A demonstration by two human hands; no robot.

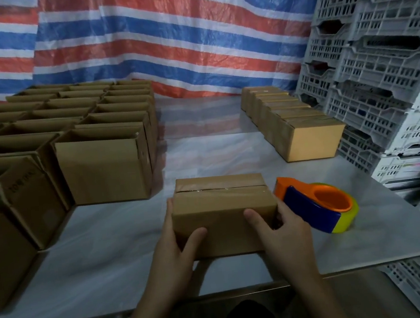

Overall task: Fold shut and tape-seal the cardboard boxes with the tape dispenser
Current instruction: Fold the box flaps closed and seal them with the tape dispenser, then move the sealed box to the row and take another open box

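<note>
A small closed cardboard box (221, 204) sits on the white table (123, 232) in front of me, with clear tape along its top seam. My left hand (173, 253) grips its left end, thumb on the near face. My right hand (283, 234) grips its right end, thumb on the near face too. The tape dispenser (317, 205), orange, blue and yellow, lies on the table just right of the box, untouched.
Many open-topped cardboard boxes (100, 165) stand in rows at the left. A row of closed boxes (296, 124) runs along the right. Stacked grey plastic crates (375, 63) line the right side. A striped tarp (164, 34) hangs behind.
</note>
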